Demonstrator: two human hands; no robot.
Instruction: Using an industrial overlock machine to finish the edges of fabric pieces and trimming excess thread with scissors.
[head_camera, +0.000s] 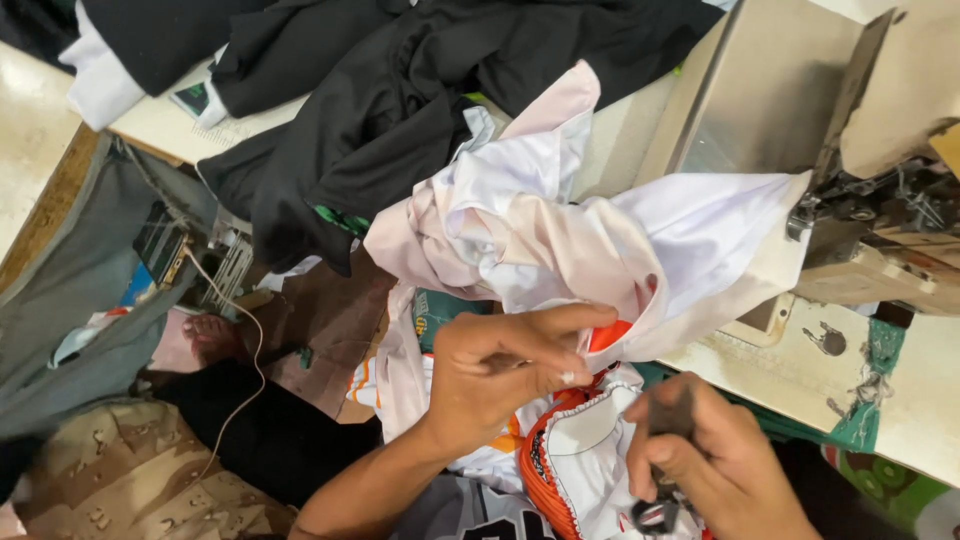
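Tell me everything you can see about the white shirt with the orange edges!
The white shirt looks like thin, smooth sports cloth, white with orange trim and a pinkish tint in its folds. It lies crumpled, not flat, spread from the person's lap up across the sewing table, with one end reaching the sewing machine. The left hand pinches a fold of it. The right hand, just beside it, grips a small dark tool. Black clothes are heaped behind it.

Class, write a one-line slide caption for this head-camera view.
Left hand pinches white-and-orange garment beside a sewing machine; right hand grips a small dark tool.
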